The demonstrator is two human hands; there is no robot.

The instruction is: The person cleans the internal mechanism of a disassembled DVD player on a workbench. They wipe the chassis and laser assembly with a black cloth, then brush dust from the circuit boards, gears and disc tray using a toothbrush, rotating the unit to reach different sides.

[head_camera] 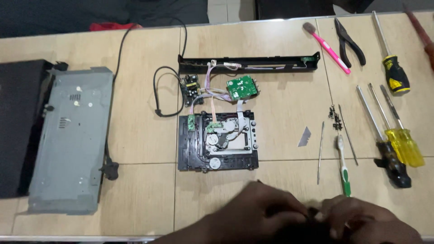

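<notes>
My left hand (257, 212) and my right hand (361, 221) meet at the bottom edge of the table, fingers curled together around a small dark object (313, 212) that is mostly hidden. Just above the hands lies a black disc drive mechanism (218, 141) with its metal deck and ribbon cables exposed. Cables link it to a green circuit board (242, 87) and a small power board (191, 86). A long black front panel strip (248, 63) lies behind them.
A grey metal chassis cover (72, 140) and a black case (18, 126) lie at left. At right are screwdrivers (398, 144), pliers (350, 43), a pink toothbrush (326, 45), a green toothbrush (344, 167), a thin pick (320, 151), small screws (335, 118) and a blade (305, 137).
</notes>
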